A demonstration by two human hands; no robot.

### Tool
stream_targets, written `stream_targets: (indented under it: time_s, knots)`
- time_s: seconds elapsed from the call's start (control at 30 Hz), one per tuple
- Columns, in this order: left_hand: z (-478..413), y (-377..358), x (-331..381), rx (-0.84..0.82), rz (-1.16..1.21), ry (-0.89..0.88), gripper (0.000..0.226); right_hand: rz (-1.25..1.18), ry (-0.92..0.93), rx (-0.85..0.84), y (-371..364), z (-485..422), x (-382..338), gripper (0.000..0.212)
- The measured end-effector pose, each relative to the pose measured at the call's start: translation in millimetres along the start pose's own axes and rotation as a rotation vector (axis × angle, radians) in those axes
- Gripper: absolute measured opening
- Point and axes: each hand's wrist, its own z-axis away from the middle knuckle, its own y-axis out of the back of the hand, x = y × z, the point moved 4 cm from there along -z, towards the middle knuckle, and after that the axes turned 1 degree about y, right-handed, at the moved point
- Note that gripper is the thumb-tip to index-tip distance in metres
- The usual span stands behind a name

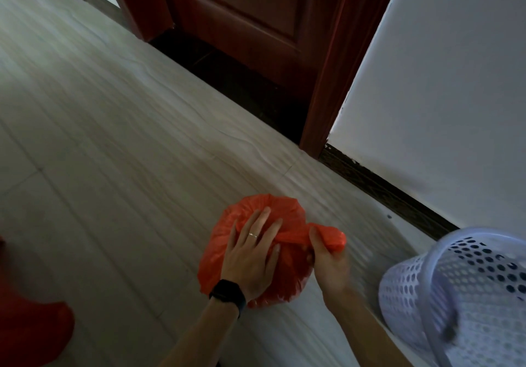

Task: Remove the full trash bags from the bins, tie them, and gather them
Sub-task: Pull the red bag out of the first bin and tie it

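Fingers (315,238) of right hand (331,264) pinch neck of red bag (270,206); left hand (250,255) presses flat.

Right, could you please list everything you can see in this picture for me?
trash bag: one, red, on the floor at centre, neck twisted
bin: one, pale lilac, perforated, tilted at lower right
red object: one, lower left edge, unidentifiable
door: one, dark red wood, top
wall: one, white, right
baseboard: one, dark, along the wall's foot
floor: one, pale tiles
wristband: one, black, left wrist
ring: one, silver, left hand
left hand: one, flat on the trash bag
right hand: one, gripping the trash bag's twisted neck
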Motion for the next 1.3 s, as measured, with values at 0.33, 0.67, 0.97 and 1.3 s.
stream_targets:
  time_s: [0.33, 0.67, 0.97, 1.3]
  knots:
    - [-16.6, -29.2, -11.5, 0.051, -0.070, -0.095, 0.048, -0.054, -0.014, 0.193, 9.9, -15.8, -6.7, 0.033]
    - [-35.2, 15.0, 9.6, -0.529, -0.088, 0.118, 0.057, 0.206, -0.083, -0.028, -29.7, 24.3, -90.9, 0.032]
    - [28.0, 268.5, 24.5, -0.735, 0.162, 0.373, 0.055, 0.722, -0.339, -0.388, -69.0, 123.4, -241.5, 0.031]
    - [46.1, 707.2, -4.1, -0.398, 0.163, 0.468, 0.054, 0.838, -0.058, -0.540, -141.4, 292.9, -632.4, 0.028]
